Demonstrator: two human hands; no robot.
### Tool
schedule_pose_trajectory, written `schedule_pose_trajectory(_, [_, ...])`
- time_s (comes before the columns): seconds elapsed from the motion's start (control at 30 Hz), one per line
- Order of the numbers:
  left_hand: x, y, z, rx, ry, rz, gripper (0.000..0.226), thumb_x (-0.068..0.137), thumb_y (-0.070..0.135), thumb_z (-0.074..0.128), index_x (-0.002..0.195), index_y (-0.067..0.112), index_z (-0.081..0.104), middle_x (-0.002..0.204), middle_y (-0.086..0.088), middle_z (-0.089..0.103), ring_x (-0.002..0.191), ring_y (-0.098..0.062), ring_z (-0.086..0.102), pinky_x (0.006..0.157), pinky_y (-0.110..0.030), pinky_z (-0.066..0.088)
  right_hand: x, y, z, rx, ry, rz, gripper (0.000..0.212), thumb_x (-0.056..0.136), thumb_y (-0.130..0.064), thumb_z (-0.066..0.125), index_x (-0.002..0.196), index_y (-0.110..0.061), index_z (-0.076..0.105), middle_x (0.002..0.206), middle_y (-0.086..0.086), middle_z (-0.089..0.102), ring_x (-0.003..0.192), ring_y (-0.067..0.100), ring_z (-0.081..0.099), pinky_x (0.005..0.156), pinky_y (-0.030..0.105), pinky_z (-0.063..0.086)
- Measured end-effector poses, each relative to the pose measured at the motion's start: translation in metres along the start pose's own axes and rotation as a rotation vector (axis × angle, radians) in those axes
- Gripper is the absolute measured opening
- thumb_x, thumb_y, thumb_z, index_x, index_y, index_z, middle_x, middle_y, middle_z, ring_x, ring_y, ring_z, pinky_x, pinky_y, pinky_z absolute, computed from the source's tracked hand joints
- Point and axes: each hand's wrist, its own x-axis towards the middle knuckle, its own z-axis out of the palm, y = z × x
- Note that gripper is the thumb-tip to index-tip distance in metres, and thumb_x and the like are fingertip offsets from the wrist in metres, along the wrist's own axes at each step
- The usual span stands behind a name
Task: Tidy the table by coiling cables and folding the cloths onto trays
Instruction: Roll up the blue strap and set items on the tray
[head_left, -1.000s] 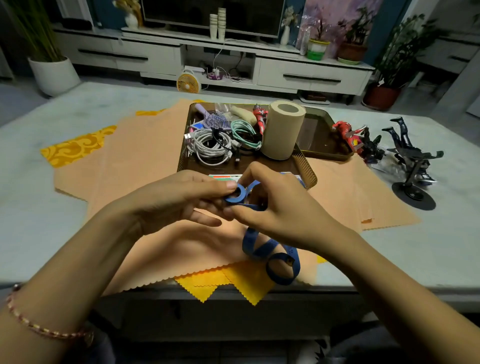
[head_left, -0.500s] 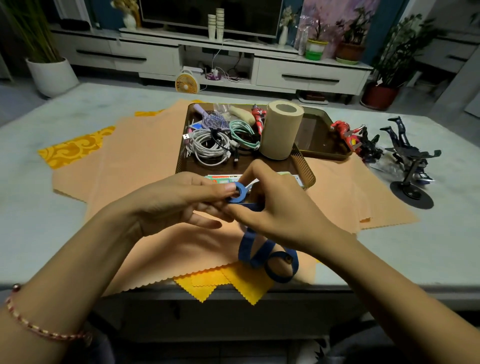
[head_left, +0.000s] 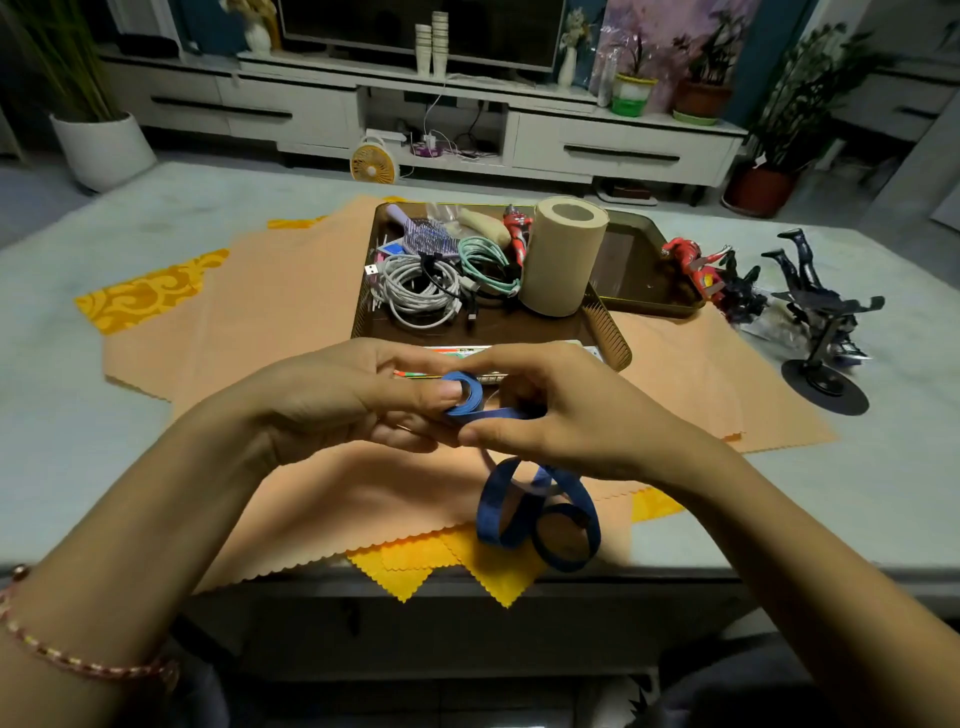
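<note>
A flat blue strap (head_left: 535, 512) hangs in loose loops over the near table edge, its upper end rolled into a small coil (head_left: 464, 388) between my hands. My left hand (head_left: 337, 400) pinches the coil with thumb and fingers. My right hand (head_left: 566, 410) grips the strap just beside it. Orange cloths (head_left: 249, 322) lie spread flat under my hands, with yellow cloths (head_left: 145, 296) beneath them. Behind stands a dark brown tray (head_left: 613, 345) holding a coiled white cable (head_left: 421, 291) and a coiled green cable (head_left: 483, 262).
The tray also holds a tan paper roll (head_left: 563, 257), a purple hairbrush (head_left: 423, 234) and a red toy. A second tray (head_left: 649, 270) adjoins it at the right. Toy figures (head_left: 711, 275) and a figure on a round stand (head_left: 821, 332) lie at the table's right.
The coil has tipped from facing me to lying flatter between my fingers, and both hands have turned slightly around it. The hanging loops have shifted a little.
</note>
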Motion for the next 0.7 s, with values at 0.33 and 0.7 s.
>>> schedule_pose_trajectory(0.33, [0.001, 0.005, 0.012, -0.166, 0.002, -0.017, 0.044, 0.084, 0.028, 0.062, 0.119, 0.002, 0.059, 0.110, -0.018, 0.066, 0.087, -0.020, 0.068, 0.084, -0.036, 0.056, 0.000, 0.003, 0.007, -0.196, 0.179, 0.033, 0.031, 0.079, -0.041, 0.070, 0.094, -0.017, 0.055, 0.061, -0.017, 0.050, 0.053, 0.000, 0.046, 0.051, 0.017, 0.032])
schedule_pose_trajectory(0.7, [-0.012, 0.015, 0.012, 0.032, -0.032, 0.044, 0.064, 0.060, 0.039, 0.074, 0.117, 0.011, 0.063, 0.112, -0.010, 0.068, 0.100, -0.020, 0.064, 0.100, -0.046, 0.046, -0.002, 0.000, 0.000, 0.046, -0.128, 0.021, 0.041, 0.078, -0.027, 0.074, 0.117, -0.022, 0.062, 0.092, -0.004, 0.068, 0.071, 0.011, 0.063, 0.068, 0.033, 0.052])
